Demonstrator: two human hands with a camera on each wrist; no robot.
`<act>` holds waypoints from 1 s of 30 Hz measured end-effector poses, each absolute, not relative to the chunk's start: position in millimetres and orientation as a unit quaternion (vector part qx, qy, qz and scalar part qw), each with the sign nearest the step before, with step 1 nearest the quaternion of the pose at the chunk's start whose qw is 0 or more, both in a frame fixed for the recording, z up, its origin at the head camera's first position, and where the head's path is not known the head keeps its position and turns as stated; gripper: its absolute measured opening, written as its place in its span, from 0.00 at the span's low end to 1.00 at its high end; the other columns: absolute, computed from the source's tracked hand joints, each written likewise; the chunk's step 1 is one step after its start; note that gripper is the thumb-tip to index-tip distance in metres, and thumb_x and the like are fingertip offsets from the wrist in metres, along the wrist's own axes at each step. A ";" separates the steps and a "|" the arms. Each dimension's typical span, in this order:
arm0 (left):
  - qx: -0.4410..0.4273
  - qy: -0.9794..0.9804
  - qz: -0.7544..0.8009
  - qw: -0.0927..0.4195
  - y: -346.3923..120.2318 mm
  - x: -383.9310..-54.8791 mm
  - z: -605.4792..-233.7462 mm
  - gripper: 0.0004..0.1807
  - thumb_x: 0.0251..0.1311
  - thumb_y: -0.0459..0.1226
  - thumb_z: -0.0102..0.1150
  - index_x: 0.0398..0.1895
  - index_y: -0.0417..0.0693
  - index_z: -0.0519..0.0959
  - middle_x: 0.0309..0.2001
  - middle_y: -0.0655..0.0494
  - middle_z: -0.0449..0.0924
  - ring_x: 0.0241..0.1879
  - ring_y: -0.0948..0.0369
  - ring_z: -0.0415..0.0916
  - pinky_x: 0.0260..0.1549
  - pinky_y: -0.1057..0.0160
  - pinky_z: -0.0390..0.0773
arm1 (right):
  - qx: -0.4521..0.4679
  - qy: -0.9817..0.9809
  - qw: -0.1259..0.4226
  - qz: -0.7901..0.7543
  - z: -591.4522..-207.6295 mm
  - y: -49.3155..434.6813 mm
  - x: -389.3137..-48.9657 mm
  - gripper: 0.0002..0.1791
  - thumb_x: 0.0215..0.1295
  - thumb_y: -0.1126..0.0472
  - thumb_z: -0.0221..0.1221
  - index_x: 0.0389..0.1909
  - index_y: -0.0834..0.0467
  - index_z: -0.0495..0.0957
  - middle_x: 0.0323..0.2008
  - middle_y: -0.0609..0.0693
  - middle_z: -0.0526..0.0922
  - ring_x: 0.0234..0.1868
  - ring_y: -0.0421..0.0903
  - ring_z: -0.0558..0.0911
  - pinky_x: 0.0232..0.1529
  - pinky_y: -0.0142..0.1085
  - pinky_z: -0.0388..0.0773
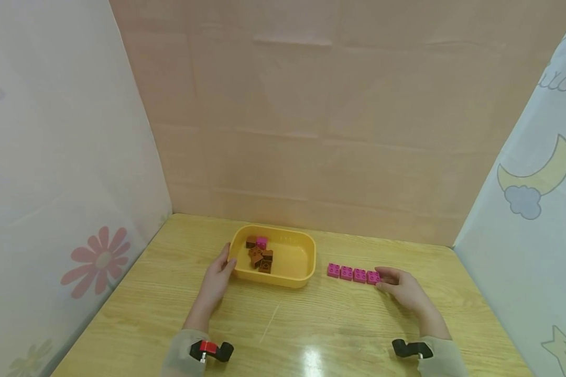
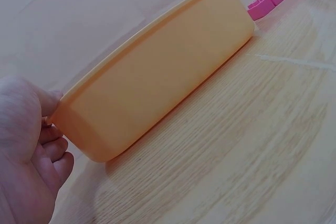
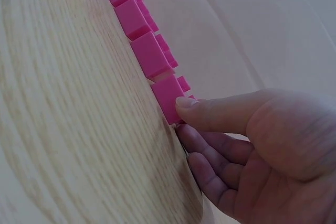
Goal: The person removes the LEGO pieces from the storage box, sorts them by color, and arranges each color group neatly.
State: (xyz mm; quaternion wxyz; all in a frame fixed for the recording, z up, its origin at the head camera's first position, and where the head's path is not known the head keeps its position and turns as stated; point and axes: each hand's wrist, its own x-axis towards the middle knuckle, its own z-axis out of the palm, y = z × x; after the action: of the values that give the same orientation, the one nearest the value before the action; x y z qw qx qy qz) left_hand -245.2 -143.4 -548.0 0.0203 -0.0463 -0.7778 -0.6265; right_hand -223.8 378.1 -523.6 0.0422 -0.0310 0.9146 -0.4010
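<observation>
A yellow tray (image 1: 306,256) sits mid-table and holds several brown bricks (image 1: 259,257) and one pink brick (image 1: 261,242). My left hand (image 1: 227,257) holds the tray's left end. In the left wrist view my left hand (image 2: 50,119) has its thumb at the rim and its fingers curled against the corner of the yellow tray (image 2: 157,82). Right of the tray, several pink bricks (image 1: 346,273) lie in a row, end to end. My right hand (image 1: 381,278) pinches the rightmost one. In the right wrist view the end brick (image 3: 167,95) has the thumb of my right hand (image 3: 181,116) on its side.
The wooden table (image 1: 283,324) is boxed in by a tan back wall and patterned side curtains. Bare wood lies in front of the tray and the brick row. A black clip shows on each sleeve at the frame's bottom edge.
</observation>
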 end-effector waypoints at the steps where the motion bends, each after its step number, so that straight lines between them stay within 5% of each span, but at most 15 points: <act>1: -0.047 -0.778 -0.626 0.020 -143.4 -245.4 -548.1 0.34 0.87 0.39 0.45 0.87 0.41 0.48 0.87 0.46 0.44 0.85 0.48 0.40 0.82 0.45 0.46 | -0.033 0.915 0.042 -0.400 -523.3 378.3 -223.7 0.29 0.76 0.59 0.66 0.72 0.67 0.75 0.66 0.66 0.81 0.62 0.61 0.84 0.65 0.55 0.79; 9: -0.045 -0.775 -0.630 0.022 -142.9 -246.5 -547.2 0.34 0.86 0.40 0.45 0.87 0.42 0.49 0.87 0.47 0.44 0.85 0.49 0.41 0.82 0.47 0.47 | -0.039 0.910 0.041 -0.410 -517.9 378.1 -222.2 0.30 0.74 0.60 0.68 0.71 0.69 0.75 0.67 0.68 0.80 0.62 0.62 0.84 0.53 0.27 0.79; 30: -0.050 -0.774 -0.631 0.025 -142.1 -245.0 -547.3 0.34 0.86 0.39 0.45 0.87 0.39 0.49 0.87 0.43 0.43 0.85 0.47 0.41 0.82 0.45 0.46 | -0.031 0.903 0.066 -0.424 -514.5 386.7 -218.7 0.33 0.74 0.58 0.68 0.74 0.69 0.71 0.67 0.69 0.78 0.64 0.64 0.81 0.54 0.30 0.81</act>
State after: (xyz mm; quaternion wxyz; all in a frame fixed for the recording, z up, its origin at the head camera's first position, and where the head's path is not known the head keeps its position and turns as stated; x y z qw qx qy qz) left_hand -245.0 -142.1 -547.3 0.0250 -0.0497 -0.7738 -0.6310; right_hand -218.7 386.7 -514.5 0.0659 -0.0308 0.9028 -0.4239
